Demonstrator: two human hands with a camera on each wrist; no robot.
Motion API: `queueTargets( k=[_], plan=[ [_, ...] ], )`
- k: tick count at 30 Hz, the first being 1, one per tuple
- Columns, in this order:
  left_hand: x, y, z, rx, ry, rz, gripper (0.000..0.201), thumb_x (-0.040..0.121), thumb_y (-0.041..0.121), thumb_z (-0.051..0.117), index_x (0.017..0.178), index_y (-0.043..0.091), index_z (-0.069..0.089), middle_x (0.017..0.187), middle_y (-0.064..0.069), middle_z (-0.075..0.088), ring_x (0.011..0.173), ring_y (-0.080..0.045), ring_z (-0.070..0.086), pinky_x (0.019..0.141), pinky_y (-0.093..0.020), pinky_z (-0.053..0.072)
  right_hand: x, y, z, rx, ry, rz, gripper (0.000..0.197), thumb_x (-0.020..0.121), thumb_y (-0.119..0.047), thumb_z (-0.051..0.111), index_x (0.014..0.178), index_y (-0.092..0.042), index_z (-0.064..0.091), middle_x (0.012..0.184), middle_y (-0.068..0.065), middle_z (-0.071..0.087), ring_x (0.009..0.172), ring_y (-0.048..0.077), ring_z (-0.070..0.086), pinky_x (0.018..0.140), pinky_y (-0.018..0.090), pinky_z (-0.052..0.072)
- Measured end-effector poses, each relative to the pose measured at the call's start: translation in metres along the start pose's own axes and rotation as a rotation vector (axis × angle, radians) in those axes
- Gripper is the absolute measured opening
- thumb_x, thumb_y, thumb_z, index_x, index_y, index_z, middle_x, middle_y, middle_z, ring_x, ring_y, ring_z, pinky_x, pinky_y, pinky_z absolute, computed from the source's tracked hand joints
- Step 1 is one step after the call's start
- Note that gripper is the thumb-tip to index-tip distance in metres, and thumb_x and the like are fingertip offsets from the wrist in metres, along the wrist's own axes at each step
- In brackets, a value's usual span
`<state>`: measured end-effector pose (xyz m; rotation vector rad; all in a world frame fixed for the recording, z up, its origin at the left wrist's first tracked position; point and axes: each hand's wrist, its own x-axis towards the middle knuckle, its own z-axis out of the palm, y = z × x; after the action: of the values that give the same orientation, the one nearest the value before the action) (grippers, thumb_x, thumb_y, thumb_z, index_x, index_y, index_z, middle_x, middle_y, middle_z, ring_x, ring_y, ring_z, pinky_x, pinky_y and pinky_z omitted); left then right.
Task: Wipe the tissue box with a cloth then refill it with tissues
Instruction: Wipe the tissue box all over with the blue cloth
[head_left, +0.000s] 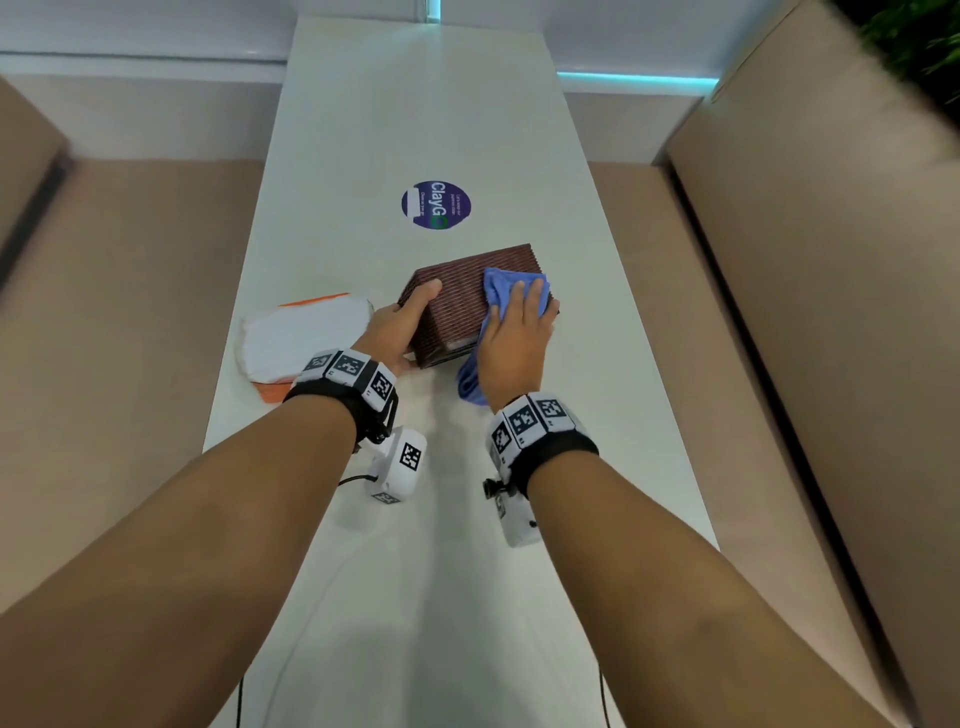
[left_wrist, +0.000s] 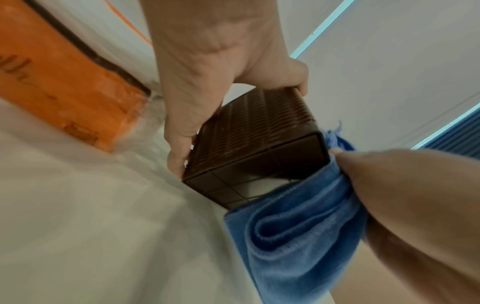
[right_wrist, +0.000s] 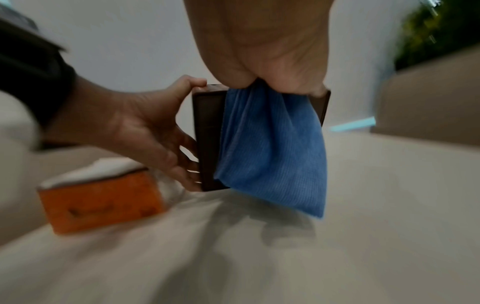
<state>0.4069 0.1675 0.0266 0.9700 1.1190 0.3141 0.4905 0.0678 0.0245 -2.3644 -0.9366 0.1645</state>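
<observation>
A brown ribbed tissue box (head_left: 462, 306) sits tilted on the white table (head_left: 415, 114), its near end towards me. My left hand (head_left: 402, 325) grips its left side, thumb on top and fingers underneath. My right hand (head_left: 514, 332) lies flat on a blue cloth (head_left: 498, 288) and presses it onto the box's right top face. The rest of the cloth hangs below the palm. In the left wrist view the left hand (left_wrist: 202, 102) holds the box (left_wrist: 254, 133) beside the cloth (left_wrist: 293, 222). In the right wrist view the cloth (right_wrist: 272, 154) covers most of the box (right_wrist: 207, 133).
A pack of white tissues in an orange wrapper (head_left: 301, 338) lies just left of the box, close to my left hand. A round purple sticker (head_left: 435, 204) is on the table beyond the box. Beige benches (head_left: 130, 312) run along both long sides of the narrow table.
</observation>
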Motion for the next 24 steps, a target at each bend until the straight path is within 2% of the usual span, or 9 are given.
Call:
queueTargets(
  k=[4,6,8,11,13,16,19,21,24],
  plan=[
    [0.0,0.001,0.004,-0.017,0.029,0.034,0.053,0.083,0.053,0.06,0.115,0.011,0.062,0.094,-0.002,0.069,0.079,-0.016,0.065,0.048,-0.02,0.05,-0.018,-0.006,0.006,-0.066,-0.071,-0.092,0.052,0.101,-0.026,0.031,0.146,0.0,0.03,0.157,0.019,0.022,0.145,0.044,0.014,0.121,0.046,0.016],
    [0.001,-0.001,0.006,0.007,0.016,0.033,0.045,0.084,0.054,0.058,0.101,0.014,0.068,0.087,-0.001,0.07,0.079,-0.017,0.066,0.053,-0.022,0.049,-0.033,-0.014,0.009,-0.111,-0.039,-0.226,0.051,0.097,-0.028,0.033,0.136,0.002,0.047,0.146,0.021,0.043,0.137,0.046,0.034,0.113,0.049,0.034],
    [-0.001,-0.003,0.006,0.02,-0.02,0.009,0.039,0.087,0.053,0.053,0.093,0.017,0.068,0.083,0.0,0.069,0.077,-0.015,0.064,0.055,-0.023,0.049,-0.037,-0.014,0.011,-0.138,-0.077,-0.256,0.055,0.094,-0.031,0.03,0.13,0.002,0.055,0.137,0.019,0.054,0.131,0.045,0.044,0.106,0.053,0.041],
    [0.001,-0.004,0.0,0.033,-0.037,-0.024,0.049,0.085,0.055,0.054,0.11,0.015,0.065,0.094,-0.003,0.067,0.088,-0.02,0.062,0.06,-0.027,0.05,-0.027,-0.008,0.005,-0.111,-0.086,-0.218,0.061,0.092,-0.033,0.022,0.135,0.0,0.049,0.144,0.019,0.046,0.138,0.044,0.035,0.113,0.052,0.028],
    [0.002,-0.004,-0.003,0.035,-0.05,-0.029,0.057,0.083,0.056,0.056,0.12,0.012,0.061,0.106,-0.006,0.065,0.098,-0.024,0.06,0.063,-0.03,0.051,-0.018,0.002,-0.001,-0.158,-0.072,-0.187,0.059,0.096,-0.034,0.021,0.143,-0.003,0.038,0.153,0.017,0.032,0.144,0.041,0.022,0.118,0.051,0.019],
    [0.005,-0.005,-0.007,0.05,-0.059,-0.033,0.056,0.084,0.055,0.056,0.12,0.012,0.056,0.112,-0.01,0.062,0.106,-0.028,0.058,0.068,-0.033,0.052,0.004,0.016,-0.009,-0.191,-0.088,-0.062,0.053,0.102,-0.031,0.026,0.15,-0.009,0.023,0.16,0.01,0.014,0.148,0.035,0.007,0.121,0.044,0.011],
    [0.008,-0.005,-0.01,0.072,-0.073,-0.025,0.054,0.084,0.055,0.056,0.117,0.012,0.057,0.114,-0.01,0.061,0.108,-0.028,0.058,0.07,-0.035,0.052,0.024,0.02,-0.019,-0.179,-0.081,0.076,0.051,0.103,-0.028,0.024,0.15,-0.008,0.02,0.16,0.011,0.014,0.147,0.037,0.008,0.12,0.042,0.012],
    [0.011,-0.004,-0.01,0.079,-0.072,-0.024,0.057,0.084,0.055,0.055,0.12,0.012,0.056,0.114,-0.011,0.062,0.108,-0.029,0.058,0.069,-0.035,0.052,0.025,0.012,-0.016,-0.224,-0.113,0.055,0.051,0.104,-0.026,0.023,0.15,-0.006,0.017,0.16,0.013,0.012,0.147,0.037,0.007,0.12,0.041,0.011],
    [0.014,-0.004,-0.008,0.084,-0.06,-0.008,0.061,0.084,0.056,0.055,0.122,0.009,0.058,0.11,-0.011,0.063,0.104,-0.029,0.059,0.066,-0.033,0.05,0.02,-0.003,0.0,-0.261,-0.162,-0.159,0.051,0.103,-0.023,0.022,0.151,-0.005,0.015,0.16,0.015,0.01,0.148,0.037,0.005,0.121,0.04,0.006]
  ],
)
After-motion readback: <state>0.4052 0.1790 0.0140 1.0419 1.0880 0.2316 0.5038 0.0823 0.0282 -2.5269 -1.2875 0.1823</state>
